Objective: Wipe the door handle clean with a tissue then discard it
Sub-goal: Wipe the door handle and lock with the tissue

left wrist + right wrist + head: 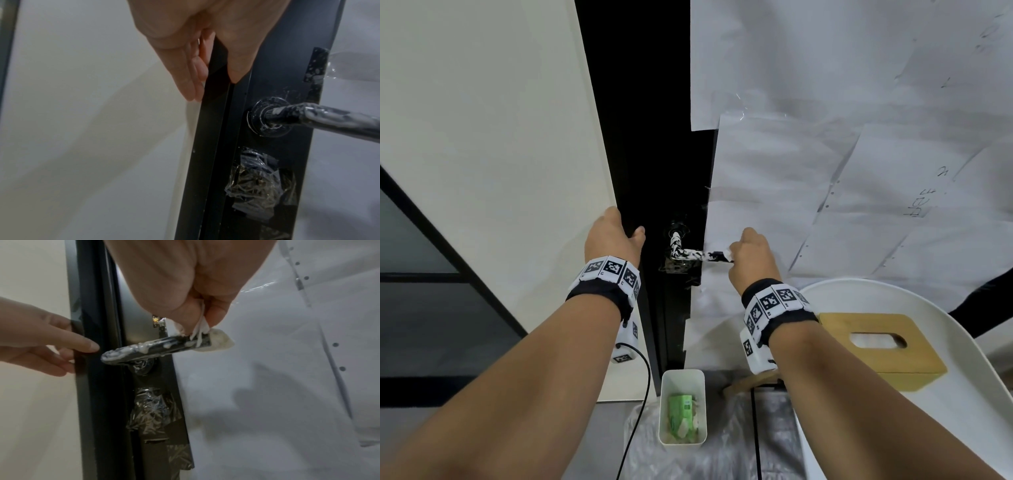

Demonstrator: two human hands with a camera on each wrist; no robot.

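Note:
The black door handle (688,254) (152,350) (333,120) is smeared with white paste along its length. My right hand (736,253) (203,321) pinches a white tissue (220,340) wrapped over the handle's free end; the tissue there is soiled. My left hand (626,233) (213,87) (61,350) holds the black door edge (207,146) just left of the handle. Its thumb lies on the front face and its fingers (191,84) go behind the edge.
White paper sheets (825,171) cover the door. Below the handle sits a lock wrapped in clear plastic (259,186). A white bin (666,404) holding a green packet stands on the floor. A yellow tissue box (880,346) rests on a white round table (962,394) at right.

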